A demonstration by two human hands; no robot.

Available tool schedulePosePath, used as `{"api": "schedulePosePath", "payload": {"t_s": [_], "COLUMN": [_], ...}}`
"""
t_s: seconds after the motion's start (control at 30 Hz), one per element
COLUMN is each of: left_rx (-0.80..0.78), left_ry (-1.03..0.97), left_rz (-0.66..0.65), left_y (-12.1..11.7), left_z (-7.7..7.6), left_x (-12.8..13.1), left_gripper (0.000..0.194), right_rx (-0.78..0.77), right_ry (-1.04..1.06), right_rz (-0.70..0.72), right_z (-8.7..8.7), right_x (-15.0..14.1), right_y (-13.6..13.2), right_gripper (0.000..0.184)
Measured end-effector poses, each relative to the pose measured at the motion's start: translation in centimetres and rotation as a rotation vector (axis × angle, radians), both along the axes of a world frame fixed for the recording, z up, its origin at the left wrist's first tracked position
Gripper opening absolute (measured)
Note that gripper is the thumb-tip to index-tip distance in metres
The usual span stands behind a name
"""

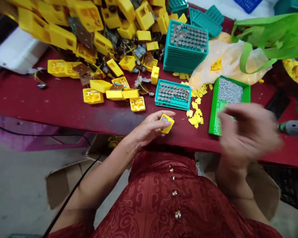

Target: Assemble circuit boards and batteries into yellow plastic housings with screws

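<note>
While the left hand (150, 129) grips a small yellow plastic housing (167, 124) between thumb and fingers, just above the near edge of the red table (52, 105), the right hand (248, 132), motion-blurred, is open with fingers spread. A green tray (245, 92) of small metal parts (229, 91) sits at its 11 o'clock; a grey power driver (290, 128) at its 3 o'clock.
</note>
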State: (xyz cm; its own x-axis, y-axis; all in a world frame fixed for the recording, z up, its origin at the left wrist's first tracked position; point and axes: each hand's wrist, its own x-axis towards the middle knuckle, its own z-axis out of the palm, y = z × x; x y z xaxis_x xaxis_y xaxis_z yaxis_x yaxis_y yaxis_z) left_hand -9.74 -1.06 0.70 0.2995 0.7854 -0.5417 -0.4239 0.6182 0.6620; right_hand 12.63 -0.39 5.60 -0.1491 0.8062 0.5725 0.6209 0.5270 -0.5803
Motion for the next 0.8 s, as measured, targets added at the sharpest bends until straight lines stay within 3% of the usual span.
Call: {"api": "schedulePosePath", "payload": {"t_s": [0.07, 0.13, 0.23, 0.33, 0.47, 0.6, 0.67, 0.8], "left_rx": [0.022, 0.039, 0.035, 0.057, 0.094, 0.057, 0.051, 0.095], "left_ry": [-0.013, -0.014, -0.045, -0.11, -0.182, -0.223, -0.212, -0.134], "left_rz": [0.022, 0.048, 0.145, 0.239, 0.261, 0.27, 0.277, 0.288], "left_y": [-0.5, -0.8, -1.1, -1.1, -1.4, -1.5, -1.5, -1.3], "left_z": [0.1, 0.1, -0.1, -0.6, -1.3, -1.6, -1.7, -2.1], "left_x": [-0.4, -0.8, -1.6, -2.3, -2.7, -2.7, -2.7, -2.5], "left_gripper": [0.049, 0.048, 0.05, 0.043, 0.027, 0.024, 0.025, 0.033], "right_rx": [0.084, 0.054, -0.079, -0.152, -0.192, -0.246, -0.279, -0.441], "right_ry": [-0.144, -0.36, -0.59, -0.681, -0.724, -0.658, -0.54, -0.058], "right_rz": [0.11, 0.173, 0.124, 0.08, 0.027, -0.006, 0.017, 0.157], "right_z": [-1.7, -3.9, -6.8, -8.0, -8.4, -8.2, -7.4, -4.5], "right_x": [-2.6, -4.9, -7.1, -7.8, -8.1, -8.4, -8.2, -7.7], "right_y": [2.8, 5.4, 7.7, 8.1, 7.8, 7.8, 7.6, 5.8], "right_gripper": [0.017, 0.023, 0.027, 0.03, 0.031, 0.029, 0.024, 0.017]}}
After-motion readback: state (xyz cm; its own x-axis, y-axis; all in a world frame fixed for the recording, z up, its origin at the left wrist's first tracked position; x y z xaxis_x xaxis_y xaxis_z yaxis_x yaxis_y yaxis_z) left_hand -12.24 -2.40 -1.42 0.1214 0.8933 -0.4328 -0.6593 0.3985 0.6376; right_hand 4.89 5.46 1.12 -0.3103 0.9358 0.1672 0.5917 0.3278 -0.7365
